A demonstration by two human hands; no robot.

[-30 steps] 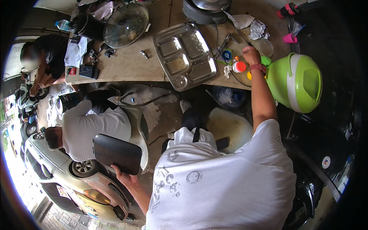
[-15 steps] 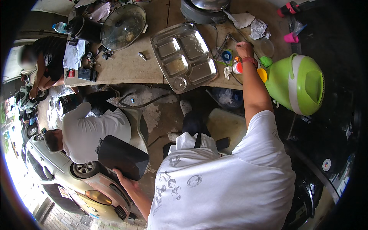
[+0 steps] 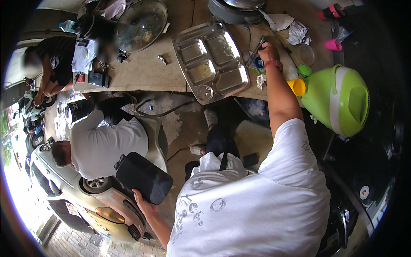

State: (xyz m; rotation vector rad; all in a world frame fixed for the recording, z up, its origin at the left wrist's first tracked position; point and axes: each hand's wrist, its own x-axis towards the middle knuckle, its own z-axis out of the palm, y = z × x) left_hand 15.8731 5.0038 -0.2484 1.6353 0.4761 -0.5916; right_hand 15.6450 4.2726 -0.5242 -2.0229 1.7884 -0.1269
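Observation:
My left hand (image 3: 145,204), low on the left, grips the lower edge of a dark, flat panel (image 3: 145,177) with rounded corners and small hinge-like lugs. It looks like a car's fuel flap. At the table's right part, my right hand (image 3: 269,52) has its fingers closed on a slim metal hand tool (image 3: 256,50); its exact kind is hard to make out. Beside that hand lie a blue round cap (image 3: 259,62) and a crumpled white tissue (image 3: 261,81). A steel compartment tray (image 3: 208,66) rests to the left, overhanging the table's near edge.
A green container (image 3: 338,100) and a yellow cup (image 3: 296,87) stand right of my arm. A glass lid (image 3: 143,25) and black pot (image 3: 96,26) sit at the table's (image 3: 171,77) left. One person in white (image 3: 107,145) sits near a car (image 3: 81,201); another crouches at far left.
My right hand has closed on the metal tool, which has shifted on the table. The dark panel in my left hand has tilted slightly. The whole view has shifted a little.

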